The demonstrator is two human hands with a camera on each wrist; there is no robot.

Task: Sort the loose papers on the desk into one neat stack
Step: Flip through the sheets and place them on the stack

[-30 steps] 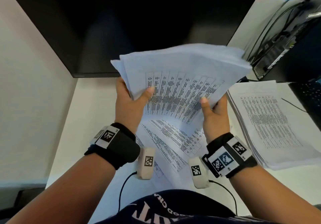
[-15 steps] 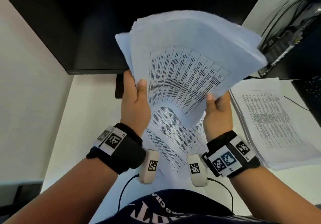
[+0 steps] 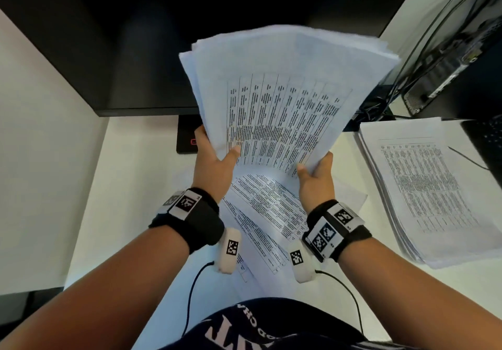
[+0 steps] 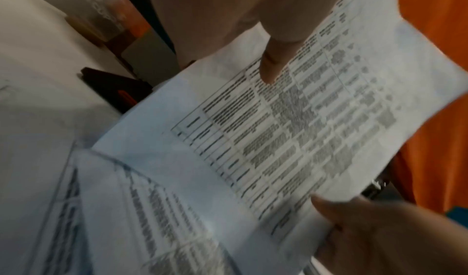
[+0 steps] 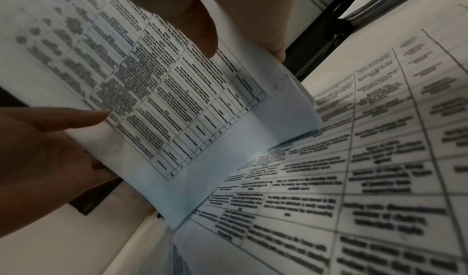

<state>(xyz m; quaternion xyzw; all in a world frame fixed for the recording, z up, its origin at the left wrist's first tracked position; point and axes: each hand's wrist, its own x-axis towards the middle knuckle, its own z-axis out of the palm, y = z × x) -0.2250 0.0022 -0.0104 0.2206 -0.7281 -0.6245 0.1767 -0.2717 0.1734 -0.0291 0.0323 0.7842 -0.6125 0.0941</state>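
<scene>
A thick sheaf of printed papers (image 3: 285,99) stands nearly upright above the white bench (image 3: 130,186), long axis rising away from the person, top edges fanned. The left hand (image 3: 214,165) and right hand (image 3: 316,178) pinch its lower corners; thin, table-printed loose sheets (image 3: 266,213) lie flat beneath.

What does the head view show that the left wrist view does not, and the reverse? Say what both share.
Only the head view shows the neat stack lying on the desk at the right, the dark monitor and both wristbands. Only the left wrist view shows an orange surface behind the sheets. Both show the left hand and right hand gripping the held sheaf, with loose printed sheets below.
</scene>
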